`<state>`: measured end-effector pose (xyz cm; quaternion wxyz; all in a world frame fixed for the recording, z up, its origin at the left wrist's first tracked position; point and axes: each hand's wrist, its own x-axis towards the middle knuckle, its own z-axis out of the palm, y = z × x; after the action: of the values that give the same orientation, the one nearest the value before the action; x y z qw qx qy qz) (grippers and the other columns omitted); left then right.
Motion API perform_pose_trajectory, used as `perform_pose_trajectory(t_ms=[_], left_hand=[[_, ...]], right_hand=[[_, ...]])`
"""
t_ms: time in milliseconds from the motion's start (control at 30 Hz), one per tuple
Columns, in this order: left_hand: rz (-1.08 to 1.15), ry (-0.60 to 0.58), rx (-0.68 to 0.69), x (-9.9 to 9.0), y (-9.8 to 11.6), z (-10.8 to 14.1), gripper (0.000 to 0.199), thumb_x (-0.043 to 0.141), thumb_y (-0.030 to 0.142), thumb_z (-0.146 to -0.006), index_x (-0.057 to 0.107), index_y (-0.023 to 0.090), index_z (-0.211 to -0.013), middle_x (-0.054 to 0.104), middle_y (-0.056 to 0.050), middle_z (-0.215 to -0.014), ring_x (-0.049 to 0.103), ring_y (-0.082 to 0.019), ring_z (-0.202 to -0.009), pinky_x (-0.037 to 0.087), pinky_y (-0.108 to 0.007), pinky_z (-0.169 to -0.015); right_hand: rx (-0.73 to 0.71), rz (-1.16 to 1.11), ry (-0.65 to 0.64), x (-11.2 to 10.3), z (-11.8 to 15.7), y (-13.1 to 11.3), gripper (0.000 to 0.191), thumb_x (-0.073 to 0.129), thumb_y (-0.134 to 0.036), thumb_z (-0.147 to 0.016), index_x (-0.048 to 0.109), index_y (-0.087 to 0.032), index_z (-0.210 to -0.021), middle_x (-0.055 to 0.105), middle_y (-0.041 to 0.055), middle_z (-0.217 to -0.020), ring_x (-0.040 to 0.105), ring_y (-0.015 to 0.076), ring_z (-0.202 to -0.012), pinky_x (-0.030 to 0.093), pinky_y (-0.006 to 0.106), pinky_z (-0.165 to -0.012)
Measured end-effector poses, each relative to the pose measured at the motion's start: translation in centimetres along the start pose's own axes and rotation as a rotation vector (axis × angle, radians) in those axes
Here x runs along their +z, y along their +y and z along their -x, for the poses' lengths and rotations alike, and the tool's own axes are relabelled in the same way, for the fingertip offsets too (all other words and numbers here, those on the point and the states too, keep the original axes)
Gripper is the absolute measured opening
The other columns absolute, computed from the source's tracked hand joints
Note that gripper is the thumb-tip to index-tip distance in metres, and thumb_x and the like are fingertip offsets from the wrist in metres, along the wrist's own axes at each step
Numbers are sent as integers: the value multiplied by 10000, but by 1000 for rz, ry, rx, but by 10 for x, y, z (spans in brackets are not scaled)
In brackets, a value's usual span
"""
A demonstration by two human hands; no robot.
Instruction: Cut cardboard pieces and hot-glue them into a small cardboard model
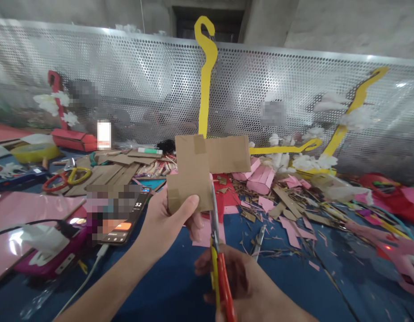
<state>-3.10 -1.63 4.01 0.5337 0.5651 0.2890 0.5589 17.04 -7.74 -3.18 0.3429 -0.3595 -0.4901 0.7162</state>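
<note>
A brown cardboard piece (193, 179) with stepped edges is held up in the middle of the view. My left hand (175, 221) pinches its lower left part, thumb on the front face. Below and to the right, my right hand (240, 279) is closed round the red and yellow handles of the scissors (214, 221). The blades point upward along the cardboard's lower right edge. Behind the cardboard rises a yellow hooked strip (204, 89), and another yellow strip (284, 150) shows to the right; whether they join the cardboard is hidden.
Cardboard and pink scraps (287, 210) litter the blue table (163, 286). A utility knife (259, 241) lies to the right, near a pink glue gun (391, 255). At left are a phone (129, 223), more scissors (66, 176) and a red box (73, 139). A perforated metal panel (143, 80) stands behind.
</note>
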Motion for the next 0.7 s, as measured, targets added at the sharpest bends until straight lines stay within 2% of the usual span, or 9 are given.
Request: perform_pose_trajectory(t_ms=[67, 133, 200, 300, 500, 633, 700], left_hand=[[-36, -24, -6, 3, -1, 2, 365, 656, 325, -970, 657, 138, -657, 674, -12, -533, 644, -118, -403, 553, -204, -425], [-64, -73, -24, 6, -2, 5, 377, 624, 316, -989, 674, 126, -666, 680, -21, -538, 661, -116, -423, 561, -194, -448], [-42, -98, -48, 9, -3, 7, 387, 601, 316, -999, 663, 129, -666, 676, -20, -530, 662, -113, -424, 562, -189, -455], [-30, -92, -66, 11, -5, 8, 392, 605, 316, -996, 662, 125, -659, 675, -20, -534, 656, -105, -422, 550, -178, -450], [38, -88, -89, 9, -5, 4, 369, 652, 341, -976, 665, 123, -679, 674, -2, -537, 651, -102, -409, 533, -174, -430], [88, -98, -129, 8, -4, 3, 363, 695, 355, -944, 660, 123, -667, 678, -5, -537, 641, -104, -391, 520, -177, -408], [82, -85, -139, 8, -4, 3, 364, 707, 364, -933, 660, 122, -665, 685, -15, -543, 641, -115, -389, 531, -195, -406]], right_hand=[[-4, 25, 18, 4, 2, -7, 737, 1021, -486, -478, 653, -239, -1067, 629, 67, -1219, 601, 306, -1197, 580, 426, -936], [-37, 60, 14, 7, 7, -16, 815, 1021, -538, -446, 638, -238, -1100, 590, 79, -1258, 572, 307, -1228, 536, 440, -1015], [-76, 94, -6, 9, 13, -23, 867, 995, -603, -481, 625, -244, -1179, 546, 99, -1332, 521, 322, -1300, 479, 455, -1095], [-93, 129, -17, 10, 17, -27, 868, 939, -684, -546, 615, -255, -1228, 518, 114, -1368, 462, 350, -1366, 473, 480, -1105], [-66, 50, -24, 5, 12, -18, 756, 969, -514, -633, 613, -251, -1246, 565, 105, -1335, 560, 308, -1279, 486, 478, -1097], [-55, -20, -101, 2, 15, -22, 558, 899, -385, -792, 635, -237, -1260, 634, 93, -1254, 623, 265, -1204, 528, 409, -1014], [-45, -52, -130, 2, 17, -26, 544, 897, -356, -798, 641, -225, -1260, 667, 81, -1197, 660, 247, -1138, 544, 371, -957]])
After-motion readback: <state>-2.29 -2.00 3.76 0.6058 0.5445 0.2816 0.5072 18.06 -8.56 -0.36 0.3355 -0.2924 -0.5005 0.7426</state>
